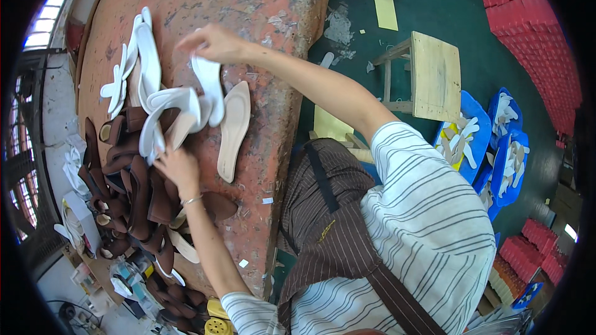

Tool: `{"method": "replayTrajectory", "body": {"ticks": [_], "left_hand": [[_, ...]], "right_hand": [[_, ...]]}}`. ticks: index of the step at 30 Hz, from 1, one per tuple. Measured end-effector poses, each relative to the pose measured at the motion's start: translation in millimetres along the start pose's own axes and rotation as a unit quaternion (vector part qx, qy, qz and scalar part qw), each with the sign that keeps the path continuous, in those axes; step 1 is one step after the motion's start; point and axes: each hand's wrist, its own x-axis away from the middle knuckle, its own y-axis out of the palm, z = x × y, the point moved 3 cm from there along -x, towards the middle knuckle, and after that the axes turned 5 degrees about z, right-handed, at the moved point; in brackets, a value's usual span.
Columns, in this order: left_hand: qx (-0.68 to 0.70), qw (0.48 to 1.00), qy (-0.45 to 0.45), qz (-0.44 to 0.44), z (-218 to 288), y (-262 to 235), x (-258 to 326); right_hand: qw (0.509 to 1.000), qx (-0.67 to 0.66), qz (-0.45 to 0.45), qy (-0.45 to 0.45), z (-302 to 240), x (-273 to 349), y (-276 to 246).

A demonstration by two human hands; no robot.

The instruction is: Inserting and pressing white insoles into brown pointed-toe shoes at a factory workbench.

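My left hand (178,169) is at the near end of a heap of white insoles. Its fingers are closed on the lower end of a beige insole (181,129), both a little blurred. A curved white insole (151,138) lies against its fingertips. My right hand (218,44) hovers farther out with its fingers stretched apart, nothing visible in them. Just below it lies a white insole (210,84), close to the fingers. A single beige insole (234,130) rests flat on the worn red table (261,37). More white insoles (147,56) are stacked farther left.
Dark brown shoes (139,192) are piled on the table beside my left forearm. A wooden stool (436,74) stands on the green floor to the right. Blue bins (513,170) of insoles and stacks of red boxes (528,31) are beyond it.
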Motion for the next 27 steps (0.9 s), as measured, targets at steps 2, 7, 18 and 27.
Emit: {"method": "replayTrajectory", "body": {"ticks": [2,7,18,27], "left_hand": [[0.044,0.996,-0.033,-0.07,-13.9,-8.9,11.5],[0.053,0.991,-0.053,-0.109,12.5,-78.0,2.5],[-0.123,0.908,-0.157,0.368,68.8,-142.1,-121.8],[0.214,0.951,0.217,-0.044,344.7,-70.2,-189.5]], "right_hand": [[0.983,0.012,0.172,-0.061,-21.9,20.4,-58.0],[0.821,0.035,0.564,0.084,56.0,152.3,-229.7],[0.464,-0.201,0.427,0.75,343.8,455.8,-137.9],[0.405,-0.382,0.469,0.686,474.4,409.8,-94.0]]}}
